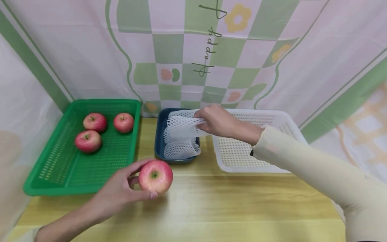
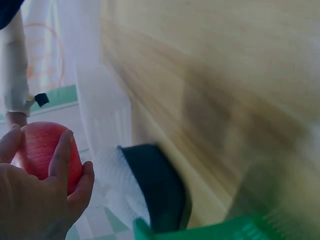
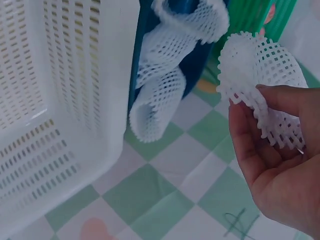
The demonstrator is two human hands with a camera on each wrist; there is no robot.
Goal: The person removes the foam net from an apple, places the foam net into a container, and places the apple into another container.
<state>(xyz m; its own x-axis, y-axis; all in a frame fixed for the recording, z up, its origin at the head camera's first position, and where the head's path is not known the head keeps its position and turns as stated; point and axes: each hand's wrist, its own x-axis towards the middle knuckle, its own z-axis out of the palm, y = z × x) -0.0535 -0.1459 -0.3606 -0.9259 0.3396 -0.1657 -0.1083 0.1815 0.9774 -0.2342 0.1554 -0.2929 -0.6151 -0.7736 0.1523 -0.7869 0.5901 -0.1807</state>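
My left hand grips a red apple above the table, in front of the small blue tray. In the left wrist view, the fingers wrap round the same apple. Over the blue tray, my right hand pinches a white foam fruit net. The right wrist view shows that net with its mesh mouth spread, thumb on one side and fingers on the other. More foam nets lie in the tray, one hanging over its rim.
At the left, a green basket holds three red apples. A white basket stands right of the blue tray, partly under my right forearm. Wooden table runs along the front; a checked cloth hangs behind.
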